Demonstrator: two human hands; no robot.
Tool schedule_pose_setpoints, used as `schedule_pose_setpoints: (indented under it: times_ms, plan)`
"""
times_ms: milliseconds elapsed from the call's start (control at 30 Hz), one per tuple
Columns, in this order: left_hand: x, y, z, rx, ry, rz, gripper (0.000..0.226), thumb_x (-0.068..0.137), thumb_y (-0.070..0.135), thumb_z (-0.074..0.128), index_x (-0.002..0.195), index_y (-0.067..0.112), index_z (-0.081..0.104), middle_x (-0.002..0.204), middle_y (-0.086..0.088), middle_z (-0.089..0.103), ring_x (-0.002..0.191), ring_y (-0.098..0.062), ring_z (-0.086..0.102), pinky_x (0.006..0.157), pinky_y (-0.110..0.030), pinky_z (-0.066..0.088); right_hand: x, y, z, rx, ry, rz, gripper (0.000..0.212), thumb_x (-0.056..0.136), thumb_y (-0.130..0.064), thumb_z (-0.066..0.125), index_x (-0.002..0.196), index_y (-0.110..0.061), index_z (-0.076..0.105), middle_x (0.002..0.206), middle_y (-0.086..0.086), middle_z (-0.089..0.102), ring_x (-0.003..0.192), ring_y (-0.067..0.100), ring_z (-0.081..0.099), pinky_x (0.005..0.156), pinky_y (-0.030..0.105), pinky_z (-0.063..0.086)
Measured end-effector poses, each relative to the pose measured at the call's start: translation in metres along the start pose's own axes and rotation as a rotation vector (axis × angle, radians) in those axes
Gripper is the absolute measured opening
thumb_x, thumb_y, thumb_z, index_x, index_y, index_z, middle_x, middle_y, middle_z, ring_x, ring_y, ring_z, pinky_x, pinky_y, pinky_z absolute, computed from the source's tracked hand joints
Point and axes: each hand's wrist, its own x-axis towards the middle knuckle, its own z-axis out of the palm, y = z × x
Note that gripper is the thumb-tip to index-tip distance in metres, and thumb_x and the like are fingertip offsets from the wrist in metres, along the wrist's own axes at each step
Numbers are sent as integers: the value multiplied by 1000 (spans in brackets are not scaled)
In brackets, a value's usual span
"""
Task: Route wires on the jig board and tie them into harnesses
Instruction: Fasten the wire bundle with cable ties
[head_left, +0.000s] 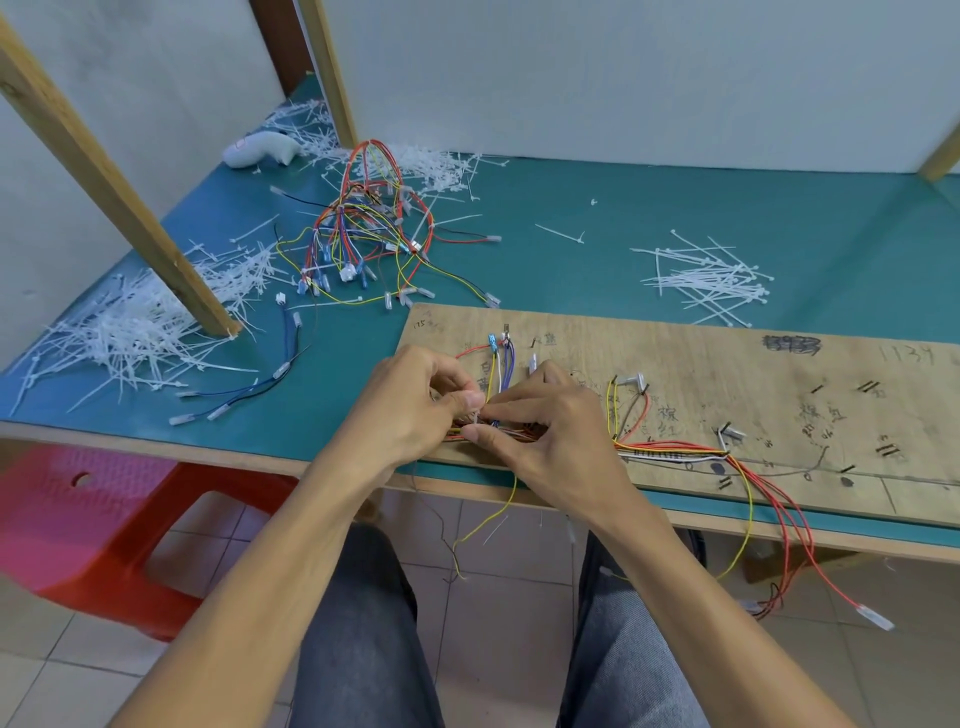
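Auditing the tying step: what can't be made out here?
Head view:
Whether a tie circles the multicoloured wire bundle: the left hand and right hand, pinching it, cover that spot.
Black handwritten marks on the plywood jig board: too small.
Jig board's right end: cut by the frame.

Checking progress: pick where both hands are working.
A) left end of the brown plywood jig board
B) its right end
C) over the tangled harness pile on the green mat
A: left hand and right hand pinch the coloured wire bundle at the left end of the brown plywood jig board.
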Motion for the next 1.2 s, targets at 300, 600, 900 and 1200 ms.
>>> schedule_pose_setpoints:
  times_ms: [300,600,900,1200]
  plan:
    - [9,7,1,90,-23,53,31,100,7,64,73,22,65,67,14,58,60,3,48,54,-13,34,4,-3,-1,-6,-25,8,10,94,-29,80,90,-24,87,84,-17,76,87,20,48,76,36,43]
    - [2,3,13,-220,61,162,20,106,2,54,89,11,58,78,-7,66,64,-17,61,51,-30,50,5,-6,-3,-80,-68,57,2,87,-25,83,86,-25,84,88,-14,74,85,16,49,76,33,42]
    - [-1,-3,18,-332,149,127,23,90,-5,77,78,15,76,65,-5,73,52,-19,68,51,-29,58,6,-4,-4,-93,-88,2,7,90,-22,83,96,-24,86,93,-12,75,86,21,50,75,33,40]
    - [8,1,26,-263,300,180,30,83,2,81,70,29,76,67,6,76,56,-12,71,61,-31,60,6,-2,-4,-141,-115,-20,7,89,-23,84,94,-20,86,94,-9,73,90,27,49,77,37,43]
